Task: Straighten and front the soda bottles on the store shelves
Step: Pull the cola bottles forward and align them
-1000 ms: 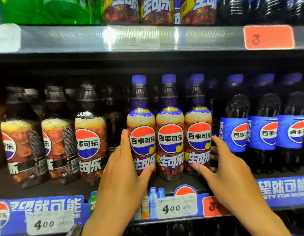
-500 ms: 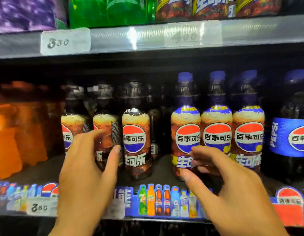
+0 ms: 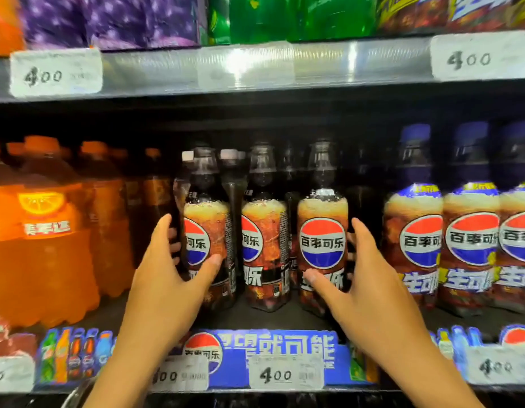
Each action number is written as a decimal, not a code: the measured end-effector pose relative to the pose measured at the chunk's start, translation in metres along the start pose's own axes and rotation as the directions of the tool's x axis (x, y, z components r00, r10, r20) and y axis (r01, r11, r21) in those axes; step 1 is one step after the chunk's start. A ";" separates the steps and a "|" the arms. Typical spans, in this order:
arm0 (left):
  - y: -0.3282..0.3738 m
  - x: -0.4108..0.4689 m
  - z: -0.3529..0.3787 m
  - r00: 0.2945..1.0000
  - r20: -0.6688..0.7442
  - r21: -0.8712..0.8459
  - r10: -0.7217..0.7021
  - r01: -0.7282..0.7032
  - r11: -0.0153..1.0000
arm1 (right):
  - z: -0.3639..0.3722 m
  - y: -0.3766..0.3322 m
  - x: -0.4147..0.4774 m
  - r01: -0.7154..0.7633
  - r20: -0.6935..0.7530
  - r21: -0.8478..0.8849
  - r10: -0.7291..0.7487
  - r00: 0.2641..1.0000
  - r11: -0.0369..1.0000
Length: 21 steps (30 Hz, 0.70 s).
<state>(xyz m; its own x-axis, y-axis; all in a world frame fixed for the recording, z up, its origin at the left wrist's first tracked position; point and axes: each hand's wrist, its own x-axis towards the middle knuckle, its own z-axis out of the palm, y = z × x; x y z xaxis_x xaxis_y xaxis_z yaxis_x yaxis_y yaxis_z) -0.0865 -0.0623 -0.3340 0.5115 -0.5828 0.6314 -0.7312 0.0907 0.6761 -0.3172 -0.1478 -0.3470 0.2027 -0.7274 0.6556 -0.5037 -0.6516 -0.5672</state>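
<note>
Blue printed strip [image 3: 302, 346] runs along the front edge of the lower shelf [image 3: 249, 318], nearest the camera. It carries four white price tags [image 3: 284, 375], the leftmost cut off by the frame and one partly hidden behind the left forearm.

Just past that edge, both hands reach in. The left hand [image 3: 167, 275] grips the left bottle [image 3: 208, 231], thumb across the front of the label and fingers curled round its left side. The right hand [image 3: 370, 278] grips the right bottle [image 3: 321, 231] the same way, thumb low on the label and fingers round its right side. The middle bottle [image 3: 265, 248] stands between them, untouched.

These three black-capped Pepsi bottles stand upright in the front row near the middle of the shelf, set back a little from its edge. The right one shows its full logo to the front. The left and middle ones are turned, so only part of each logo shows.

Right of them, three blue-capped Pepsi bottles [image 3: 412, 245] face forward, the last cut by the frame. Toward the left end stand orange soda bottles [image 3: 46, 245], too blurred to count.

Behind the front row are more dark bottles, number unclear.

Farthest up, the upper shelf rail [image 3: 329, 60] holds two tags reading 400, with purple bottles [image 3: 122, 19] and green bottles [image 3: 284, 19] above.
</note>
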 end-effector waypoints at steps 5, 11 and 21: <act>-0.014 0.013 -0.004 0.967 0.252 -0.195 0.034 0.016 0.981 | -0.002 0.000 0.005 -0.085 0.044 0.092 0.081 0.996 0.992; -0.012 0.010 0.003 0.982 0.123 -0.072 0.142 -0.134 0.988 | -0.004 0.001 0.007 -0.061 0.075 0.100 0.053 0.996 0.993; -0.015 0.011 -0.003 0.972 0.193 -0.199 0.132 -0.093 0.976 | -0.010 -0.010 0.001 0.036 -0.055 -0.067 -0.040 0.998 0.997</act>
<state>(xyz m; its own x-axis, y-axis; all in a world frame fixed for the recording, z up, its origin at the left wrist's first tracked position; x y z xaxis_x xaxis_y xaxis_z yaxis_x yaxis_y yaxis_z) -0.0683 -0.0675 -0.3360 0.3140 -0.7104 0.6299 -0.6707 0.3036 0.6768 -0.3205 -0.1400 -0.3356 0.1764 -0.6882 0.7038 -0.5516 -0.6613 -0.5083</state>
